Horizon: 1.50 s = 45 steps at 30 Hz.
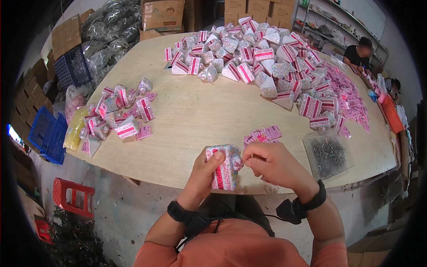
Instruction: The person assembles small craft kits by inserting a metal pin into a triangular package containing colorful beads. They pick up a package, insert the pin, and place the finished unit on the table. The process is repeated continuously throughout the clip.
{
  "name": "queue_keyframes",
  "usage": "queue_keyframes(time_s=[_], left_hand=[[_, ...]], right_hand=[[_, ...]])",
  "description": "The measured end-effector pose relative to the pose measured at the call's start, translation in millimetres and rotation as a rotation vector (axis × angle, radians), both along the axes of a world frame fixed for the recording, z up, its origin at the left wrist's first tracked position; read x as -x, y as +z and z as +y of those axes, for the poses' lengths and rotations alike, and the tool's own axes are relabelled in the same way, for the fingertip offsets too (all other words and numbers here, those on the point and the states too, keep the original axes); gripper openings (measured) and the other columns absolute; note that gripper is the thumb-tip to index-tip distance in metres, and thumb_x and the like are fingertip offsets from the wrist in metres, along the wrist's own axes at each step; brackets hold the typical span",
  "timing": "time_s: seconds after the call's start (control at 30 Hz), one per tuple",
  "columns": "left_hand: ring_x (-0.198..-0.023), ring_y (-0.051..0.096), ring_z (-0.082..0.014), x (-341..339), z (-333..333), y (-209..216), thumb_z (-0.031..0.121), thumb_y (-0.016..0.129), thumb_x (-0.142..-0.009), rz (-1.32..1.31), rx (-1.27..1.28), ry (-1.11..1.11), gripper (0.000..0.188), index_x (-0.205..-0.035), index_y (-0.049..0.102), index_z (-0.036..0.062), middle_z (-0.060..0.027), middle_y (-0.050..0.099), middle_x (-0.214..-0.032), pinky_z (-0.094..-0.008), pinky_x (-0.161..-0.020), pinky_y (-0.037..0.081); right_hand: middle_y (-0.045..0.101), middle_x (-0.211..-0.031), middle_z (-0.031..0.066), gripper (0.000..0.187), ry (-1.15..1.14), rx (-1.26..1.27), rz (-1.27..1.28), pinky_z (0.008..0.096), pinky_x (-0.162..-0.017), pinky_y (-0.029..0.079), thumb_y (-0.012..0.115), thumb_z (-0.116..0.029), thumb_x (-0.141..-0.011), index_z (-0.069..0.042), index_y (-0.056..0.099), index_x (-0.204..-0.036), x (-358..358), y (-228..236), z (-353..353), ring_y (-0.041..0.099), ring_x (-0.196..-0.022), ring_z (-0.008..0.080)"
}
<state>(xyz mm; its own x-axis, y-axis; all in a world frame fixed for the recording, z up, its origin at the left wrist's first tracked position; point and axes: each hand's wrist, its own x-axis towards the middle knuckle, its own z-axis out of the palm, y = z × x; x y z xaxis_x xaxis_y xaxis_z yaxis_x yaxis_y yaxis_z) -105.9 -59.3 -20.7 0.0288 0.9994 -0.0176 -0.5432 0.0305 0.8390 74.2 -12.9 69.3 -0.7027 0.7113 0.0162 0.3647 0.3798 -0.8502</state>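
My left hand is wrapped round a cake-slice ornament, pink and white striped with glittery sprinkles, at the table's near edge. Its thumb presses on the striped side. At the ornament's right end, my right hand has thumb and forefinger pinched together; what they grip is too small to make out. Just beyond the right hand lies a small pile of pink cards. A clear plastic box of thin dark metal pieces stands to the right of it.
A large heap of similar cake-slice ornaments covers the far side, beside many pink cards. A smaller group of ornaments with cards sits at left. Blue crates and a red stool stand on the floor. A person sits far right.
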Motion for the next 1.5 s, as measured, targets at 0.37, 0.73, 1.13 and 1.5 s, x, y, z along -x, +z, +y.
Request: queue_keyframes(time_s=[0.37, 0.73, 1.13, 1.5], left_hand=[[-0.085, 0.06, -0.0146, -0.8, -3.1, 4.2, 0.044, 0.057, -0.085, -0.111, 0.042, -0.059, 0.054, -0.111, 0.05, -0.0029, -0.0099, 0.061, -0.096, -0.0279, -0.075, 0.05], [-0.085, 0.06, -0.0145, -4.9, -5.4, 5.8, 0.042, 0.058, -0.085, -0.13, 0.028, -0.031, 0.051, -0.109, 0.051, -0.0025, -0.0096, 0.061, -0.095, -0.0277, -0.075, 0.05], [-0.083, 0.062, -0.0174, -2.3, -9.5, 8.8, 0.04, 0.058, -0.085, -0.065, 0.013, 0.0, 0.052, -0.111, 0.049, -0.0039, -0.013, 0.061, -0.095, -0.0303, -0.071, 0.053], [-0.089, 0.06, -0.0163, -3.6, -11.9, 14.2, 0.057, 0.055, -0.08, 0.07, 0.021, 0.006, 0.067, -0.112, 0.052, -0.0027, -0.0094, 0.061, -0.099, -0.0298, -0.077, 0.049]], right_hand=[[0.058, -0.068, 0.0038, 0.008, 0.097, 0.567, 0.353, 0.0182, -0.047, 0.041, 0.054, -0.004, -0.085, -0.002, 0.059, -0.091, -6.7, -10.6, 7.3, 0.051, -0.052, 0.0056], [0.053, -0.063, 0.0017, 0.004, -0.012, 0.344, 0.1, 0.0222, -0.041, 0.034, 0.056, -0.007, -0.082, -0.003, 0.055, -0.082, -2.1, 4.2, -4.9, 0.043, -0.044, 0.005], [0.054, -0.062, 0.0103, 0.013, -0.084, 0.137, -0.064, 0.0282, -0.053, 0.039, 0.055, -0.011, -0.081, 0.0, 0.061, -0.083, -0.2, 16.1, -12.1, 0.05, -0.055, 0.0138], [0.058, -0.065, 0.0131, 0.013, -0.118, 0.003, -0.031, 0.0299, -0.054, 0.042, 0.053, -0.01, -0.079, -0.001, 0.063, -0.082, 0.8, 7.1, -13.1, 0.057, -0.057, 0.0202]])
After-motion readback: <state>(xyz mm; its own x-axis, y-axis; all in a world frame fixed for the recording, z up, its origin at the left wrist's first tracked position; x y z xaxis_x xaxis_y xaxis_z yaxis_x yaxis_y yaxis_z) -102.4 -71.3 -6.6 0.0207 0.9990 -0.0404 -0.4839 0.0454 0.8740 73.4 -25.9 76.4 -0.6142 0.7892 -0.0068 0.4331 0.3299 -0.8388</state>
